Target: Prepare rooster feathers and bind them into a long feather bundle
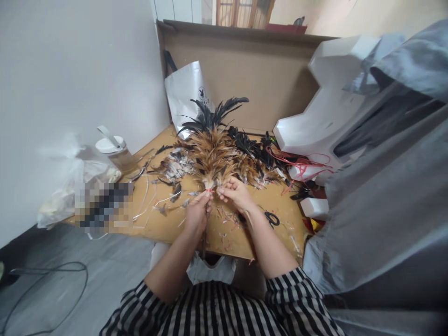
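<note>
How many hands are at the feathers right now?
2: the left hand pinches the feather bundle at its base; the right hand pinches a feather tuft just beside it. No others show.

My left hand (199,210) and right hand (238,193) are bare, and so are the slim, tapering forearms (269,245) behind them. Well back from the hands, near my elbows, the sleeves begin: the left sleeve (138,305) and the right sleeve (297,296) are loose and wide, striped in black and pale greyish beige, the lines bending with the folds. Between them, nearer me than the hands, my top (217,312) carries the same two colours in narrow, even stripes that run lengthwise down its front.
</note>
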Motion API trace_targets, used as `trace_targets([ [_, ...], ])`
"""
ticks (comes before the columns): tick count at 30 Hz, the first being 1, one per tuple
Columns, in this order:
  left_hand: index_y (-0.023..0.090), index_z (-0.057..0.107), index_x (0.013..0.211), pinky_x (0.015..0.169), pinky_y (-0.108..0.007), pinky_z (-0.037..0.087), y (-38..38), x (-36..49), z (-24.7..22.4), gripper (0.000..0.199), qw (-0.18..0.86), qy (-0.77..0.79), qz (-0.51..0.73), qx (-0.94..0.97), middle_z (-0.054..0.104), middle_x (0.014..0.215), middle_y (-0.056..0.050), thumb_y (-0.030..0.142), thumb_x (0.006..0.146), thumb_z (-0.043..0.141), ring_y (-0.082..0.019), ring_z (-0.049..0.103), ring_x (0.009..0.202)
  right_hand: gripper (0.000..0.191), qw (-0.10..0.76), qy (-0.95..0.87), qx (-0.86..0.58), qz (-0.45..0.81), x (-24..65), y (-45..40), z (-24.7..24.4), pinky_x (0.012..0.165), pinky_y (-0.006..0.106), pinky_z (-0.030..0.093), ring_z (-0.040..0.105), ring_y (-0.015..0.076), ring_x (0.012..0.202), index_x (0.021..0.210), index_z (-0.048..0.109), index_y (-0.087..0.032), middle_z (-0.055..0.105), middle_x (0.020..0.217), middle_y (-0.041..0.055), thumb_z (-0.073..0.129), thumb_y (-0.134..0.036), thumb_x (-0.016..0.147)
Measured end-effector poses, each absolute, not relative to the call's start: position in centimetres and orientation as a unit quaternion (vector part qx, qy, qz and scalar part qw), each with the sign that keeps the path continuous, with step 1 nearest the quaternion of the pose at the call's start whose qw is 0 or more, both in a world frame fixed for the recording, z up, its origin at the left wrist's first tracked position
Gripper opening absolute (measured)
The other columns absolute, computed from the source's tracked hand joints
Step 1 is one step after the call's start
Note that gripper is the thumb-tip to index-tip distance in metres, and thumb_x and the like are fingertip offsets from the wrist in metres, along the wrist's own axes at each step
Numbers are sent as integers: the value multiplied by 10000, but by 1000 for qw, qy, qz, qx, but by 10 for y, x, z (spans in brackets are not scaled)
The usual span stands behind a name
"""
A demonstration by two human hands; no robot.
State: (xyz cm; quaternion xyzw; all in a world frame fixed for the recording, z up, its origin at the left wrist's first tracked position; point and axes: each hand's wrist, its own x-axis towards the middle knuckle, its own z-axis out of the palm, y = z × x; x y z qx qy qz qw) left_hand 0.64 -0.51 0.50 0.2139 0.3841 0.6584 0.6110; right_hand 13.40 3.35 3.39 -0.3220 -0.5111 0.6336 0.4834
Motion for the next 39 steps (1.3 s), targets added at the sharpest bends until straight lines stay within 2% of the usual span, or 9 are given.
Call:
trace_targets([
  [4, 108, 669, 771, 413, -152, 241, -7, 9, 4, 251, 608, 381, 656, 235, 547, 634, -5, 260, 581, 731, -34, 413, 503, 335, 434, -490, -306, 691, 134, 31, 25, 379, 151, 349, 520, 65, 442, 679, 509, -167, 570, 540, -48, 779, -318, 549],
  [8, 99, 670, 798, 418, -162, 235, -8, 13, 3, 277, 607, 392, 650, 237, 552, 633, -5, 268, 585, 723, -36, 409, 498, 294, 410, -483, -320, 704, 143, 30, 23, 389, 153, 344, 511, 64, 448, 714, 615, -138, 590, 538, -12, 771, -336, 562],
  [14, 110, 668, 798, 437, -177, 251, -9, 17, 3, 275, 584, 419, 653, 240, 562, 626, 0, 287, 594, 718, -39, 398, 484, 322, 470, -481, -349, 652, 150, 32, 22, 418, 188, 314, 449, 67, 457, 735, 668, -154, 573, 554, 3, 651, -472, 686],
  [19, 117, 676, 803, 445, -182, 256, -12, 20, 4, 263, 570, 426, 648, 274, 568, 637, -3, 307, 624, 700, -41, 384, 486, 287, 476, -521, -370, 604, 143, 30, 19, 432, 199, 273, 363, 57, 434, 608, 619, -149, 493, 479, -35, 720, -418, 615],
  [25, 125, 682, 839, 443, -191, 258, -15, 22, 6, 268, 564, 435, 638, 293, 549, 591, 7, 309, 645, 680, -49, 378, 471, 271, 467, -556, -370, 579, 136, 24, 21, 485, 213, 338, 438, 84, 482, 631, 628, -144, 566, 558, -3, 698, -406, 632],
  [30, 127, 663, 740, 440, -199, 274, -16, 24, 7, 214, 564, 427, 641, 299, 570, 632, -8, 329, 670, 652, -57, 399, 475, 252, 458, -582, -331, 586, 139, 20, 31, 659, 269, 441, 569, 151, 645, 662, 642, -162, 627, 667, 20, 672, -412, 657],
  [35, 134, 631, 676, 446, -214, 284, -19, 23, 7, 270, 583, 417, 634, 290, 543, 582, -11, 397, 723, 596, -79, 416, 481, 238, 436, -611, -308, 584, 150, 21, 38, 748, 313, 456, 596, 179, 727, 740, 659, -165, 654, 756, 38, 678, -388, 659],
  [39, 131, 653, 700, 456, -211, 269, -21, 23, 8, 257, 575, 410, 625, 332, 507, 531, 7, 387, 701, 632, -67, 370, 458, 246, 404, -643, -320, 566, 156, 23, 38, 726, 310, 457, 587, 176, 707, 732, 653, -163, 653, 744, 36, 684, -393, 650],
])
